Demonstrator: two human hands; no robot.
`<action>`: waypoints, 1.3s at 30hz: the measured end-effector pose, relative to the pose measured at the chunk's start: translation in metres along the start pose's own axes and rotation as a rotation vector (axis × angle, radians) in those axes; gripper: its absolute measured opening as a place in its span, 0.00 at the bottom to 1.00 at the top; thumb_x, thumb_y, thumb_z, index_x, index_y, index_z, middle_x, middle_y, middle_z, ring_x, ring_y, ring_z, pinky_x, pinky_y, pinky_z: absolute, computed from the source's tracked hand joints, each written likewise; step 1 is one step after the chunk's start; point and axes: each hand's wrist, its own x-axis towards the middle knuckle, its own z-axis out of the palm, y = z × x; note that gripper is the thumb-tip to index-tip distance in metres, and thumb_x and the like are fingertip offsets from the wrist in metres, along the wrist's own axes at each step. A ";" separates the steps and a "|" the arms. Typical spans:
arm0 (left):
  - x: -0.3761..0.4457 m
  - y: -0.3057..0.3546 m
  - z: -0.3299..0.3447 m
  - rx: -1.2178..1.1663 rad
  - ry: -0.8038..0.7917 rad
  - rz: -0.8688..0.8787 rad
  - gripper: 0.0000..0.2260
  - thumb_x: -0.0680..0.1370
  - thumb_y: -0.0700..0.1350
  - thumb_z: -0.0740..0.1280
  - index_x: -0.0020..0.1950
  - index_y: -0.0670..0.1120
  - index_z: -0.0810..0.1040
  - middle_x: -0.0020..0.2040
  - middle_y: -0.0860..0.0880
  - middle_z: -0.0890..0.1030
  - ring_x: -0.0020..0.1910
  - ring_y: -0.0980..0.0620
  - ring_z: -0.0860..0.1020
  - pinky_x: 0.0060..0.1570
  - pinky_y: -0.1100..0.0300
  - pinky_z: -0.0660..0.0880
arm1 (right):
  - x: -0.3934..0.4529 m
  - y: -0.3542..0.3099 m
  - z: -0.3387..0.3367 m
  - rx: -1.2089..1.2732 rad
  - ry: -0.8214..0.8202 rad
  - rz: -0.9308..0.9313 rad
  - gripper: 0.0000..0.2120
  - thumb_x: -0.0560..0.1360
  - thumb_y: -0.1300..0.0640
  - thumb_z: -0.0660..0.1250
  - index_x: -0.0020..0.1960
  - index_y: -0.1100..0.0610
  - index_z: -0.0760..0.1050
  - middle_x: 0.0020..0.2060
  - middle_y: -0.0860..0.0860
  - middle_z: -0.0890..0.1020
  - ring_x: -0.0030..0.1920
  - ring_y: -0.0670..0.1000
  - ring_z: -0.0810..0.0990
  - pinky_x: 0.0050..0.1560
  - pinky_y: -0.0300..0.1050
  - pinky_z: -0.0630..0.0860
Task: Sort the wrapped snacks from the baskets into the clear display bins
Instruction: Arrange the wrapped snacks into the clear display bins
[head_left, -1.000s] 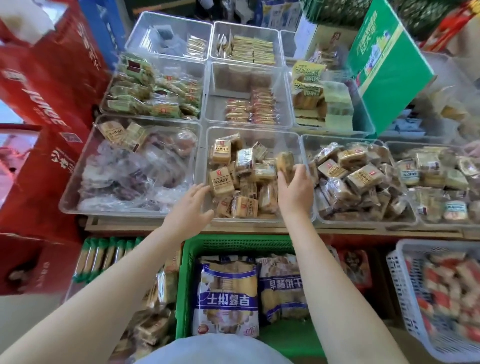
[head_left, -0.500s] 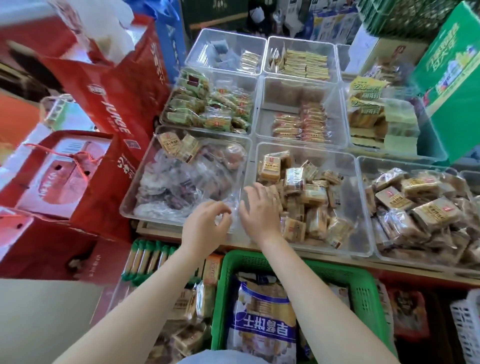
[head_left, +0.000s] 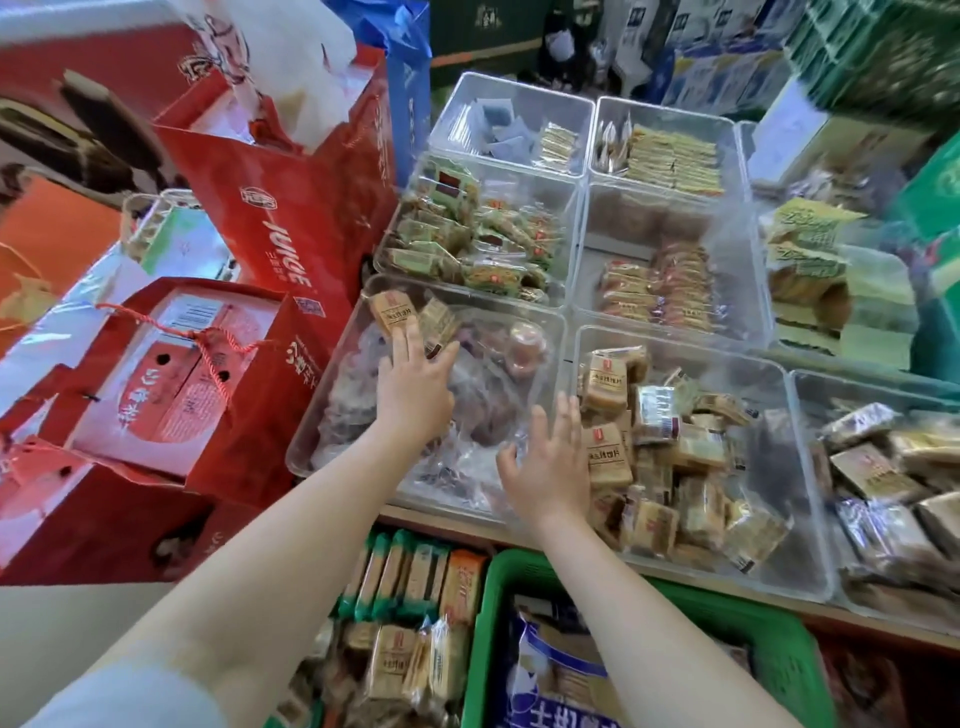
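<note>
Under both my hands sits the clear bin (head_left: 332, 415) of wrapped snacks, my left hand (head_left: 413, 387) spread flat, fingertips touching a brown snack pack (head_left: 390, 312), my right hand (head_left: 550, 467) open beside it.

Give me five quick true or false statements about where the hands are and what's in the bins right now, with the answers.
1. The left hand reaches into the near-left clear bin. True.
2. The right hand grips a tan snack. False: its fingers are spread and hold nothing.
3. The green basket sits on top of the bins. False: it sits below them, nearer the person.
4. The left fingertips touch a tan wrapped snack. True.
5. The bin of tan snacks lies left of the left hand. False: it lies to the right of both hands.
</note>
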 end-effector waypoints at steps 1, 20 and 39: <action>0.007 0.000 0.003 0.048 -0.019 -0.010 0.30 0.80 0.50 0.61 0.80 0.57 0.52 0.79 0.34 0.44 0.78 0.35 0.49 0.70 0.42 0.60 | 0.001 0.000 0.000 -0.004 0.006 0.001 0.31 0.79 0.45 0.60 0.79 0.55 0.57 0.81 0.57 0.45 0.80 0.55 0.39 0.77 0.51 0.38; -0.109 0.005 -0.032 -1.891 -0.557 -0.517 0.19 0.82 0.60 0.56 0.61 0.50 0.78 0.41 0.43 0.78 0.32 0.52 0.73 0.24 0.65 0.62 | -0.027 -0.004 -0.025 0.369 0.088 -0.072 0.32 0.77 0.46 0.61 0.77 0.53 0.59 0.80 0.53 0.55 0.80 0.52 0.51 0.78 0.60 0.52; -0.114 0.146 -0.020 -1.144 -0.417 -0.122 0.11 0.83 0.51 0.60 0.65 0.56 0.71 0.49 0.50 0.81 0.44 0.52 0.81 0.40 0.56 0.76 | -0.045 0.179 -0.126 0.212 0.464 0.253 0.24 0.76 0.51 0.71 0.66 0.59 0.67 0.54 0.57 0.77 0.50 0.55 0.77 0.44 0.52 0.81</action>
